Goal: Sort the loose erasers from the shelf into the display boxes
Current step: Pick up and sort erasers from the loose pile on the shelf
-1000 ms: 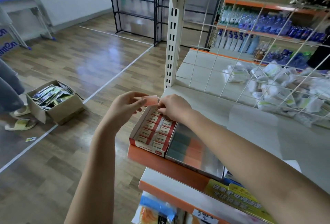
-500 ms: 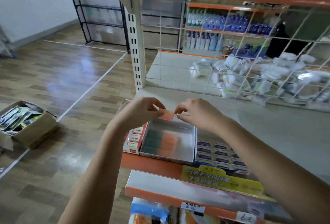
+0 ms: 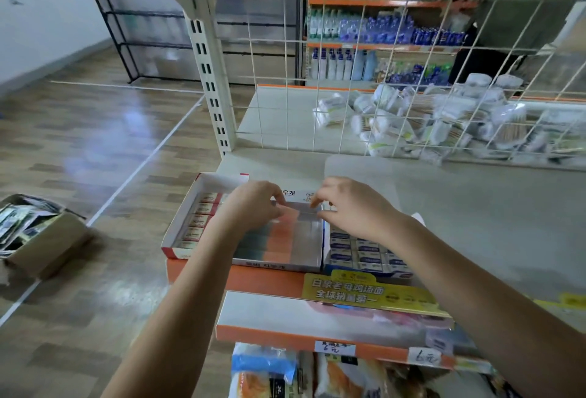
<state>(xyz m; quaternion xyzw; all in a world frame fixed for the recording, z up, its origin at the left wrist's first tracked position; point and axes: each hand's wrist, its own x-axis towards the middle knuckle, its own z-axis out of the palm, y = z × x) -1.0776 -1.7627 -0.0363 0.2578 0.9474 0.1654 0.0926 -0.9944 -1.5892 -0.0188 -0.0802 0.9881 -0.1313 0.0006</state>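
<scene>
Head view: left hand [image 3: 253, 204] and right hand [image 3: 352, 207] both pinch, fingers curled, over the far end of the middle box [image 3: 312, 240]. What they hold is hidden. Orange eraser row [image 3: 280, 236] lies directly below the left fingertips, long axis running toward the person.

Both forearms reach forward, bare, converging toward centre. Left hand [image 3: 253, 207] palm down, fingers curled, thumb and fingertips pinched together at its inner side. Right hand [image 3: 352, 207] mirrors it: knuckles up, fingers curled, tips pinched toward the left hand. Hands close together, not touching. Whatever they pinch is blurred.
</scene>
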